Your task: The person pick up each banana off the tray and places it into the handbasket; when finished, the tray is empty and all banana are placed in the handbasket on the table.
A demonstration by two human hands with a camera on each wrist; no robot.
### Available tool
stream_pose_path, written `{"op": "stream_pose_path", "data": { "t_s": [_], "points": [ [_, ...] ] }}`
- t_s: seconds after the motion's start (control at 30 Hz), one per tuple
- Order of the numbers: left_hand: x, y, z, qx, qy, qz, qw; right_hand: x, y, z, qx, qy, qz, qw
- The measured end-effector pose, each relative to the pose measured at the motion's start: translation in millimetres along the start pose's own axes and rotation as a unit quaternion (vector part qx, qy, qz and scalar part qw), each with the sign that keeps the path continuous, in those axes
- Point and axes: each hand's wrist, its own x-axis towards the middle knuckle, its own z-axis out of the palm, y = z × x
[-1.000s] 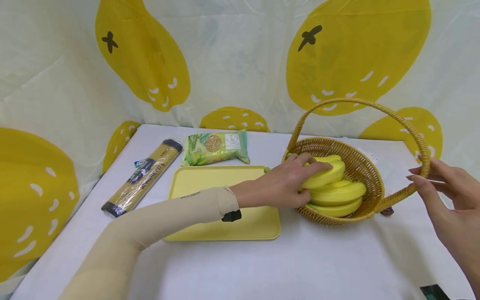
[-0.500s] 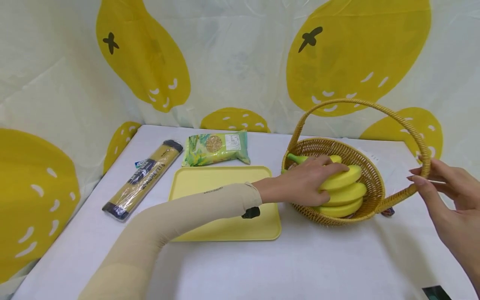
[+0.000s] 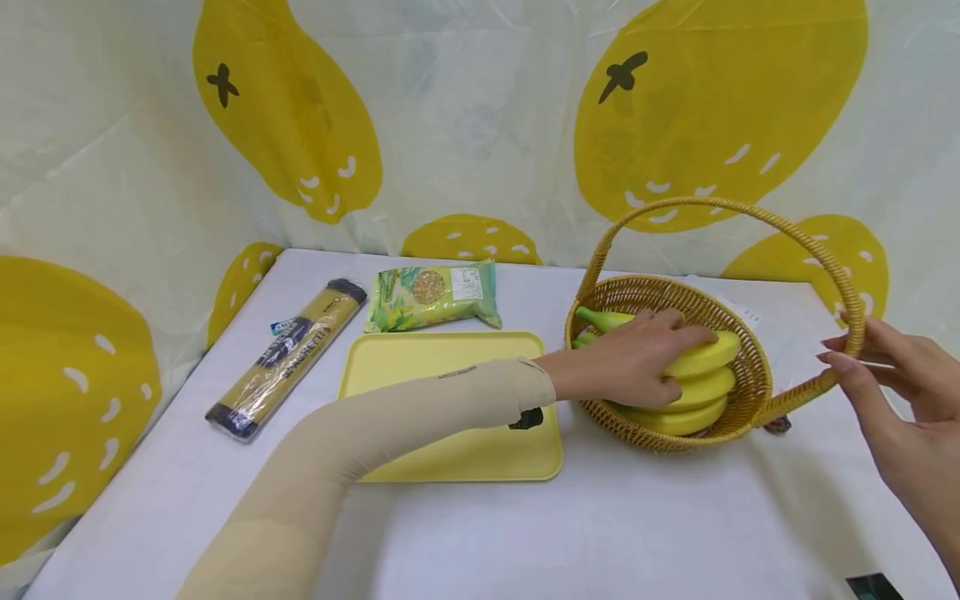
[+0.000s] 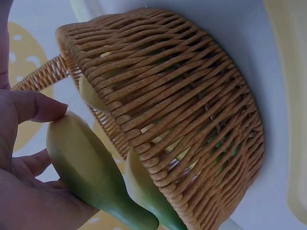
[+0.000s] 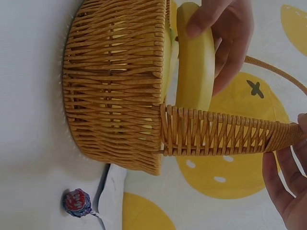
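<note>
My left hand [image 3: 637, 358] grips a yellow banana [image 3: 705, 354] with a green stem end, between thumb and fingers, over the wicker basket [image 3: 753, 367]. In the left wrist view, that banana [image 4: 86, 163] sits at the rim of the basket [image 4: 187, 110]. The right wrist view shows the held banana [image 5: 194, 72] just above the rim. Several more bananas [image 3: 678, 419] lie in the basket, partly hidden by the hand. My right hand [image 3: 907, 392] pinches the basket's arched handle [image 3: 821, 258] on its right side.
A yellow tray [image 3: 480, 458] lies left of the basket, partly under the left forearm. Behind it is a green packet [image 3: 431, 296]; a spaghetti pack [image 3: 288, 358] lies at left. A wrapped lollipop [image 5: 76, 202] rests beside the basket. A patterned curtain [image 3: 480, 125] hangs behind.
My left hand has moved right with the banana, further over the basket and the other bananas. The right hand stays on the handle, and the basket has hardly moved.
</note>
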Motion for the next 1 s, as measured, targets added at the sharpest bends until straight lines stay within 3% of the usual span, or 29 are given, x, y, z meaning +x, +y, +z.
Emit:
{"op": "stream_pose_path", "data": {
  "t_s": [0.23, 0.47, 0.8, 1.0],
  "points": [
    [11.9, 1.2, 5.9, 0.014, -0.024, -0.009, 0.9996, -1.7, -3, 1, -0.015, -0.001, 0.015, 0.9998],
    [17.4, -0.9, 10.8, 0.021, -0.022, -0.009, 0.9995, -0.2, -2, 0, -0.011, -0.001, 0.009, 0.9999],
    [14.2, -4.0, 10.4, 0.033, -0.009, -0.021, 0.9992, 1.2, 0, 0, 0.009, 0.001, -0.001, 1.0000],
    [6.5, -4.6, 5.0, 0.018, 0.005, -0.020, 0.9996, -0.1, -4, 1, -0.018, -0.002, 0.017, 0.9997]
  ]
}}
